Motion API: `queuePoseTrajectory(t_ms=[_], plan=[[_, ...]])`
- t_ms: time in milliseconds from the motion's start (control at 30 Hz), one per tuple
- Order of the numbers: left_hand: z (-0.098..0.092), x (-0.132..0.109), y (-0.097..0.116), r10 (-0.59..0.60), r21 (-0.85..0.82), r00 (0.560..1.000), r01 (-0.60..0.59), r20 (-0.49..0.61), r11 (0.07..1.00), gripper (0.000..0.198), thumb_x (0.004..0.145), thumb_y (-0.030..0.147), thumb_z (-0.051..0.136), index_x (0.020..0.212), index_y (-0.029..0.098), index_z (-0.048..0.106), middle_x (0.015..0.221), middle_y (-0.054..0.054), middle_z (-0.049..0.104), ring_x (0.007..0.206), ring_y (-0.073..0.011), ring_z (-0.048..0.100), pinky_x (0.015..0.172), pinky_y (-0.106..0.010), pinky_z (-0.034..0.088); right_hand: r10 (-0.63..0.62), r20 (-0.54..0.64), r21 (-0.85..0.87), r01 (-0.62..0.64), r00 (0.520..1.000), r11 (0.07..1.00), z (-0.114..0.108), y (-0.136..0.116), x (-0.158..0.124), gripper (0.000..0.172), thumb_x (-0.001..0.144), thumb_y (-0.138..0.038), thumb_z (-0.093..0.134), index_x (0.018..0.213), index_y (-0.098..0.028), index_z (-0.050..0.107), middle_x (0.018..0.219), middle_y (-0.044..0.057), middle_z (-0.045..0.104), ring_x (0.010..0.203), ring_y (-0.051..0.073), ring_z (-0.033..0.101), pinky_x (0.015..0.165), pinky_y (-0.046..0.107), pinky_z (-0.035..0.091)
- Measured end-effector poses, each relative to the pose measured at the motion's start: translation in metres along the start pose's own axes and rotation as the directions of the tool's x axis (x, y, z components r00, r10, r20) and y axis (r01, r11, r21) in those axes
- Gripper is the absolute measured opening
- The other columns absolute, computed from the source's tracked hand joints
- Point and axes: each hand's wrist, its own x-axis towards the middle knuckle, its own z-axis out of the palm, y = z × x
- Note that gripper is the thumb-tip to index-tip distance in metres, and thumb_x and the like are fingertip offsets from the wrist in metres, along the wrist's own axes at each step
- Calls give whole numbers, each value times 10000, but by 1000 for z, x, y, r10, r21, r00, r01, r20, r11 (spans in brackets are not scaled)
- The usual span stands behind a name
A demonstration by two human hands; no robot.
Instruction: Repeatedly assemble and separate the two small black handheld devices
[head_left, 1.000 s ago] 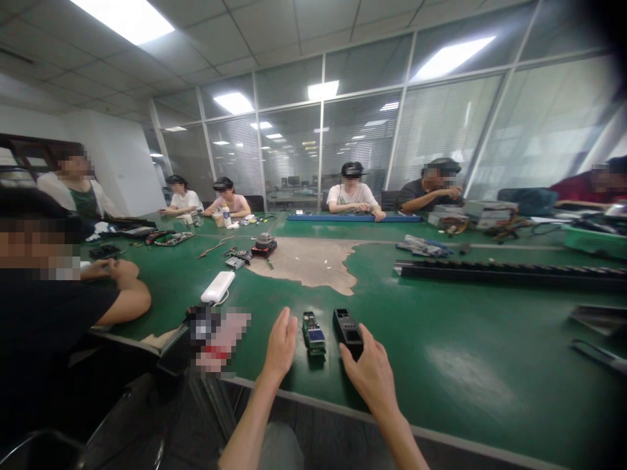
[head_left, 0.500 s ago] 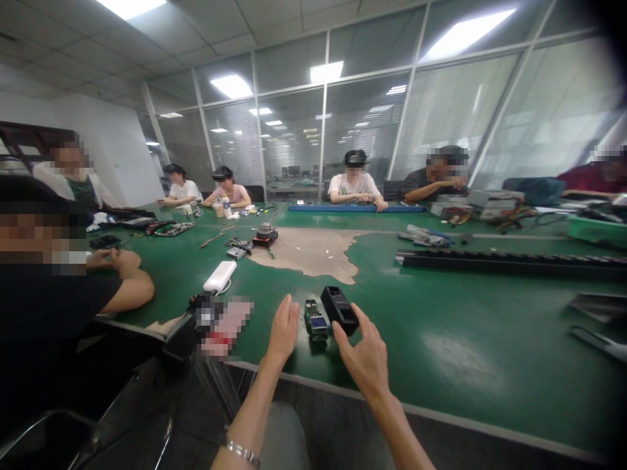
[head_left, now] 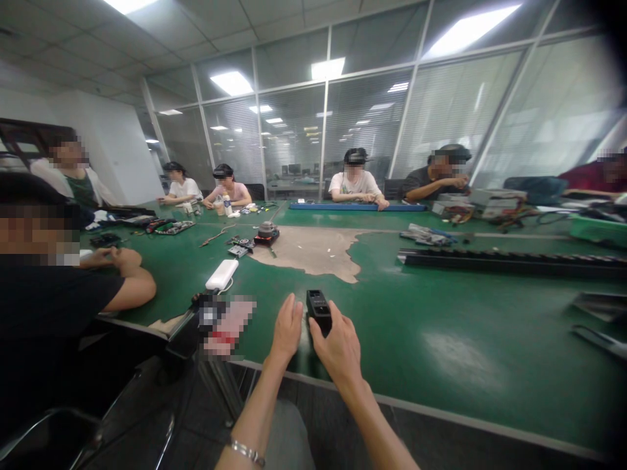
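A black plastic case (head_left: 319, 309) with small openings in its top is in front of me, near the front edge of the green table. My right hand (head_left: 339, 343) grips it at its near end and right side, thumb on one side and fingers on the other. Just left of the case, my left hand (head_left: 287, 326) is held upright on its edge with straight fingers and nothing in it. The circuit board with a small screen cannot be seen; the case covers the place where it lay.
A white power bank (head_left: 222, 274) with a cable lies to the left, near a blurred pink item (head_left: 234, 320). Farther off are small electronic parts (head_left: 241, 248), a long black rail (head_left: 509, 260) and pliers (head_left: 424, 234). A person's forearm (head_left: 131, 287) rests at the left; several others sit around the table.
My right hand has moved left with the black case, which now sits where the circuit board was visible. The board has gone out of sight. My left hand has barely moved.
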Motion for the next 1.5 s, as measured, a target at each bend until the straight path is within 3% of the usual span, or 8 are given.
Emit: queuePoseTrajectory(t_ms=[400,567,700,1067,1200,1400,1500], plan=[[0,0,-1,14,-4,1000,-14,12,1000,567,938,510,347,1350,139,465,1433,-122,432,1355,-231,360,1148,-401,262,-22,80,-52,27,997,998,4,13,-20,552,848,-385,494,1337,-138,429,1150,114,616,1058,254,534,906,363,430],[0,0,0,49,20,998,-49,36,999,513,947,493,339,1294,170,534,1425,-98,448,1354,-230,361,1153,-410,253,-57,98,-13,59,994,998,4,23,-19,687,822,-464,531,1384,-107,363,1231,136,575,1136,282,502,958,401,408],[1,0,0,31,21,999,-31,18,999,549,947,499,335,1346,147,473,1434,-116,431,1356,-227,358,1149,-407,262,-3,106,-15,4,994,1000,3,25,-16,795,815,-516,527,1425,-70,281,1247,172,559,1145,287,505,959,408,408],[1,-2,2,12,17,1000,-12,26,1000,595,940,527,326,1370,130,435,1453,-128,400,1367,-227,338,1151,-396,251,74,174,-163,-45,982,986,0,17,-18,582,876,-438,476,1342,-93,419,1074,154,645,1007,257,598,860,339,420],[1,-1,1,-1,4,1000,1,22,1000,604,937,535,327,1371,129,433,1455,-132,396,1369,-232,333,1151,-399,249,77,158,-186,-47,984,981,-1,10,-17,593,863,-464,498,1329,-103,433,1063,156,649,994,261,600,847,339,413],[1,-1,0,-4,-14,1000,4,17,1000,599,931,538,337,1370,143,434,1454,-125,400,1368,-226,336,1150,-401,246,63,83,-147,-50,995,988,3,8,-15,774,793,-564,552,1358,-62,386,1174,201,599,1129,316,525,885,386,409],[1,-1,1,-6,-20,1000,6,10,1000,590,927,537,350,1359,146,449,1445,-122,416,1366,-225,339,1151,-393,244,58,108,-139,-43,992,989,3,5,-14,689,819,-509,536,1344,-82,405,1097,178,637,1039,306,574,838,380,423]])
